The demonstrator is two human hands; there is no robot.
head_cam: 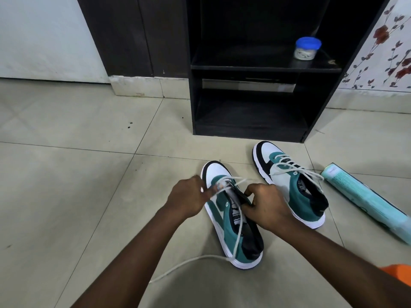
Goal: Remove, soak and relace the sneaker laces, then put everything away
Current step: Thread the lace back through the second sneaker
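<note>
Near sneaker [231, 221]: teal, white and black, white sole; stood upright on the tiled floor [77, 174], toe pointing far, just in front of me and left of its mate.
Its lace [239, 232]: off-white, flat, only partly threaded near the toe; one loose length ran back over the tongue, off the heel and trailed left across the floor toward me.
My left hand [189, 196]: fingers curled, pinching the lace at the eyelets on the shoe's left side near the toe; the lace there was blurred, so I could not tell which eyelet.
My right hand [264, 205]: fingers curled round the shoe's right side at the tongue, gripping it.
Far sneaker [291, 185]: same colours, to the right and a little farther away, apart from the near one; its lace [295, 167] crossed in rows up the front, ends lying loose over the collar.
Jar [308, 48]: clear, blue lid, something pale coiled inside; stood on the upper shelf of the dark open cabinet [249, 127] at the far side.
Teal box [364, 201]: long, lying on the floor at right, just beside the far sneaker.
Right edge: wall [382, 52] with red flower pattern.
</note>
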